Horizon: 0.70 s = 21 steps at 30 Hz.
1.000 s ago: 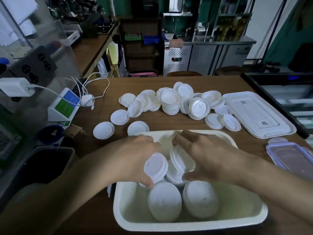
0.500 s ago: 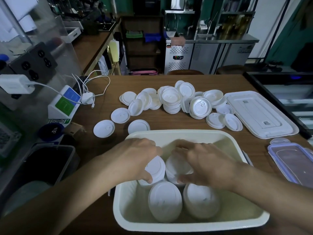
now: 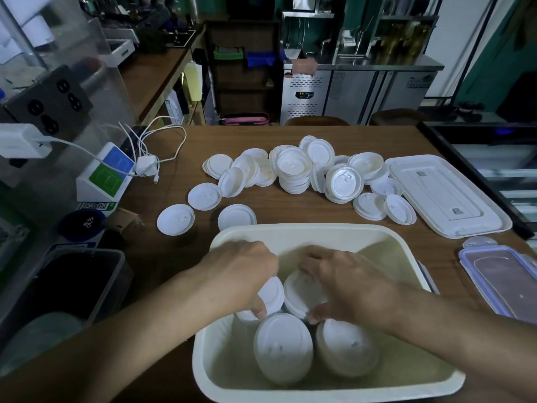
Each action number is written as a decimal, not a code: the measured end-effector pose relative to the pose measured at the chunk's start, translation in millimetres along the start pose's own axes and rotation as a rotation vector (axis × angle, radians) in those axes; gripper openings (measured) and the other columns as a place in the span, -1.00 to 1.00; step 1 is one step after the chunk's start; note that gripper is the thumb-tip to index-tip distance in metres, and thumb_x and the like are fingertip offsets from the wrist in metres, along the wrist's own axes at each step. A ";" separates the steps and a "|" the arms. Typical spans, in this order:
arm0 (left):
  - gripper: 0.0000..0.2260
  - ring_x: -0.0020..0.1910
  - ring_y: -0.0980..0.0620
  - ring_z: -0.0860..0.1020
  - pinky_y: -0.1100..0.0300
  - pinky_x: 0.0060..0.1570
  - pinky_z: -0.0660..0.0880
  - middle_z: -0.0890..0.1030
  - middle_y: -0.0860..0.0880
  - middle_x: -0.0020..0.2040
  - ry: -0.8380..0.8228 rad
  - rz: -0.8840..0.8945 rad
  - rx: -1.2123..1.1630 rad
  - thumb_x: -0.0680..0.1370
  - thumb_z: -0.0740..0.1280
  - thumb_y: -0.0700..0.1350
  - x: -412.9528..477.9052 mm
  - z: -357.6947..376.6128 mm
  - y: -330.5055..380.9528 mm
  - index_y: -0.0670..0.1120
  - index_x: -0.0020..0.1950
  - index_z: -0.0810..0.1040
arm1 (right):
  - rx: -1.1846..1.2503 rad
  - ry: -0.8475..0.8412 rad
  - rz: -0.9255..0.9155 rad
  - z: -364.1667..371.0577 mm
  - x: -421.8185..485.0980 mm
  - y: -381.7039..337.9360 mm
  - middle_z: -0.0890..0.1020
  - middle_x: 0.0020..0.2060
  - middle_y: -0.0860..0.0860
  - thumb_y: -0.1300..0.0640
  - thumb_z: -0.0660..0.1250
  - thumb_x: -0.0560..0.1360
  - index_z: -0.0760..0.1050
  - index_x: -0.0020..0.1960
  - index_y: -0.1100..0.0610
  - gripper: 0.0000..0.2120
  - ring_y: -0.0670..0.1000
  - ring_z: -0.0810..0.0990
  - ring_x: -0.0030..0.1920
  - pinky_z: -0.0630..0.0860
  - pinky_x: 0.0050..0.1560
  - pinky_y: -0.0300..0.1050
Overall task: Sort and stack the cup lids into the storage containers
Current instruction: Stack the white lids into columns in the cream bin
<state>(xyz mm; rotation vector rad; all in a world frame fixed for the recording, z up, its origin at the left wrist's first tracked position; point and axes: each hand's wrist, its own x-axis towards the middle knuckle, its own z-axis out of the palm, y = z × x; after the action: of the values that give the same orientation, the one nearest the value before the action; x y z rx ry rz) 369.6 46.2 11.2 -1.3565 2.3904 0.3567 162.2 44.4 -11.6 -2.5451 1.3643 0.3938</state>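
Wooden table, tub, hands gripping lid stacks

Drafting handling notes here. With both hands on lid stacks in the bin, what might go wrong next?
The left hand grips the left lid stack and the right hand the right lid stack, side by side; released tilted, either may fan apart. Both crowd the two nearer stacks in the bin and could knock them askew.

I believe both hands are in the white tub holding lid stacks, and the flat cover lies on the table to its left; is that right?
Not quite: the head view shows the flat cover on the table right of the tub, not left. Left hand and right hand do hold lid stacks inside it.
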 end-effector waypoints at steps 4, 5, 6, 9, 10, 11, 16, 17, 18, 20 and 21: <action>-0.65 -0.03 -0.07 0.55 0.14 -0.39 0.26 0.49 -0.01 0.00 0.002 0.015 0.032 0.51 0.52 0.15 -4.6 -0.7 1.0 -0.06 0.09 0.56 | 0.031 -0.001 -0.002 -3.5 -0.2 0.7 0.45 0.28 -0.13 -0.33 0.53 0.34 0.47 0.29 -0.03 -0.34 -0.01 0.55 0.17 0.51 0.10 -0.14; -0.65 -0.04 -0.07 0.54 0.13 -0.36 0.30 0.47 0.00 -0.01 0.007 0.027 0.035 0.52 0.51 0.16 -6.5 1.0 0.6 -0.06 0.09 0.55 | 0.042 -0.002 0.004 -4.2 -1.7 1.4 0.45 0.28 -0.13 -0.33 0.53 0.34 0.47 0.29 -0.03 -0.35 -0.02 0.55 0.17 0.50 0.09 -0.15; -0.65 -0.04 -0.06 0.53 0.12 -0.33 0.34 0.46 0.02 -0.01 0.014 0.039 0.030 0.53 0.49 0.16 -8.1 2.4 0.1 -0.05 0.10 0.54 | 0.046 0.004 0.007 -5.3 -3.8 1.7 0.44 0.29 -0.14 -0.34 0.52 0.34 0.47 0.29 -0.04 -0.35 -0.02 0.55 0.18 0.50 0.09 -0.15; -0.63 0.02 0.00 0.51 0.09 -0.25 0.40 0.43 0.07 0.01 0.067 0.087 -0.022 0.53 0.45 0.22 -14.1 2.0 -6.1 0.01 0.17 0.51 | 0.049 0.028 0.011 -12.7 -9.9 0.1 0.45 0.32 -0.17 -0.38 0.49 0.34 0.45 0.34 -0.08 -0.31 -0.01 0.55 0.21 0.52 0.12 -0.11; -0.63 0.03 0.03 0.50 0.08 -0.18 0.46 0.43 0.08 0.00 0.114 0.113 -0.041 0.53 0.43 0.24 -16.0 -0.8 -9.7 0.04 0.18 0.51 | 0.055 0.045 0.009 -17.8 -11.2 -0.3 0.46 0.31 -0.18 -0.38 0.49 0.35 0.44 0.37 -0.09 -0.30 -0.01 0.55 0.22 0.52 0.14 -0.09; -0.64 0.03 0.07 0.49 0.07 -0.10 0.50 0.44 0.09 0.00 0.172 0.144 -0.065 0.54 0.40 0.27 -18.3 -4.7 -14.6 0.07 0.18 0.51 | 0.071 0.065 0.008 -25.3 -12.6 -0.7 0.48 0.29 -0.20 -0.37 0.48 0.36 0.43 0.39 -0.10 -0.30 -0.03 0.56 0.22 0.52 0.15 -0.09; -0.76 -0.14 0.15 0.59 0.33 -0.18 0.48 0.59 0.18 -0.11 0.614 0.330 -0.405 0.55 0.42 0.21 -24.9 -29.2 -46.0 0.08 0.06 0.67 | 0.275 0.264 -0.075 -72.3 -6.7 0.8 0.60 -0.12 -0.22 -0.25 0.52 0.42 0.57 0.15 -0.13 -0.62 -0.15 0.61 -0.11 0.57 -0.12 -0.18; -0.82 -0.19 0.12 0.61 0.36 -0.22 0.47 0.62 0.17 -0.14 0.704 0.340 -0.460 0.55 0.48 0.12 -23.3 -32.2 -55.2 0.04 0.03 0.70 | 0.305 0.307 -0.088 -80.1 -0.8 2.7 0.61 -0.17 -0.21 -0.20 0.54 0.43 0.59 0.08 -0.10 -0.69 -0.15 0.61 -0.15 0.56 -0.16 -0.19; -0.87 -0.21 0.10 0.62 0.36 -0.25 0.47 0.64 0.16 -0.16 0.757 0.316 -0.505 0.55 0.51 0.04 -20.6 -34.4 -65.4 0.02 0.03 0.72 | 0.326 0.355 -0.104 -86.6 6.7 5.2 0.61 -0.21 -0.19 -0.14 0.56 0.44 0.60 0.03 -0.07 -0.74 -0.15 0.61 -0.19 0.54 -0.20 -0.23; -0.86 -0.18 0.10 0.65 0.34 -0.25 0.53 0.68 0.15 -0.14 0.808 0.222 -0.551 0.52 0.53 -0.03 -12.3 -36.5 -87.0 0.02 0.07 0.73 | 0.358 0.426 -0.135 -97.0 26.0 10.6 0.62 -0.24 -0.18 -0.05 0.57 0.45 0.62 -0.02 -0.02 -0.80 -0.17 0.60 -0.22 0.48 -0.26 -0.31; -0.83 -0.14 0.14 0.66 0.34 -0.22 0.55 0.69 0.16 -0.13 0.821 0.164 -0.559 0.52 0.54 -0.05 -6.5 -35.2 -97.9 0.03 0.10 0.73 | 0.367 0.439 -0.142 -100.3 37.3 13.5 0.64 -0.23 -0.17 -0.02 0.55 0.46 0.64 -0.01 0.00 -0.83 -0.16 0.60 -0.22 0.48 -0.25 -0.31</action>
<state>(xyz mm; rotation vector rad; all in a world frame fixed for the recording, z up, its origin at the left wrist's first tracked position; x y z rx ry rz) 450.4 -12.1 42.0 -1.8017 3.2523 0.6482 183.5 -24.2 68.9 -2.4697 1.2278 -0.4284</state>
